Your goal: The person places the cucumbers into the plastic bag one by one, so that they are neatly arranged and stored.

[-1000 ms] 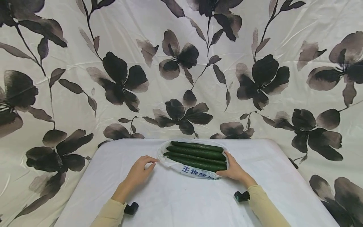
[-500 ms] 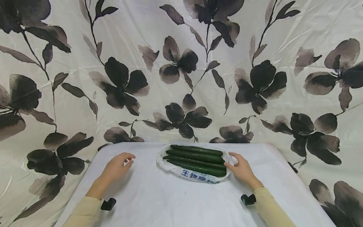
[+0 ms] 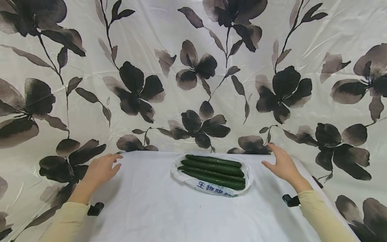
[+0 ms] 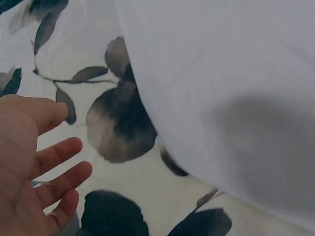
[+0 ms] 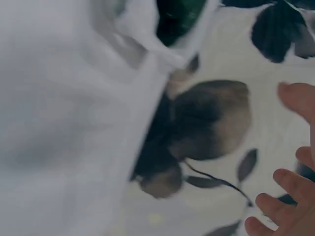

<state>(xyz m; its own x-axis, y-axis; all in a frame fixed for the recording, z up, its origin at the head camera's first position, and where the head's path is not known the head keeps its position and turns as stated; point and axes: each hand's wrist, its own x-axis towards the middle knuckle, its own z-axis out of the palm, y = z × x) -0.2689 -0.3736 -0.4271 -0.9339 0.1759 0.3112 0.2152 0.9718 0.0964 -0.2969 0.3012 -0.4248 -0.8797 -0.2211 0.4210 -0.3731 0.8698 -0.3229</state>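
Cucumbers (image 3: 214, 170), four long dark green ones, lie side by side in a white plastic bag (image 3: 211, 186) with blue print, near the back middle of the white table (image 3: 169, 211). Head view: left hand (image 3: 101, 169) hovers over the table's back left corner, well apart from the bag, fingers relaxed and slightly spread, holding nothing. Right hand (image 3: 281, 164) hovers over the back right corner, near the bag but not touching it, fingers loosely extended, holding nothing. Both forearms wear pale yellow sleeves (image 3: 320, 215); a small black wrist mount (image 3: 291, 200) sits at each cuff. A cream floral backdrop (image 3: 193, 67) with dark flowers hangs behind and around the table.

Left wrist view: the left hand (image 4: 29, 167) shows palm and spread fingers (image 4: 61, 152), released, gripping nothing. The table edge (image 4: 162, 128) runs diagonally, with the backdrop (image 4: 118, 128) beneath it.

Right wrist view (blurred): the right hand (image 5: 290, 196) is at the lower right, fingertips (image 5: 290, 182) loosely apart, grasping nothing. The bag (image 5: 147, 29) with a dark green cucumber end (image 5: 177, 14) appears at the top, apart from the hand. The white table (image 5: 59, 123) fills the left.
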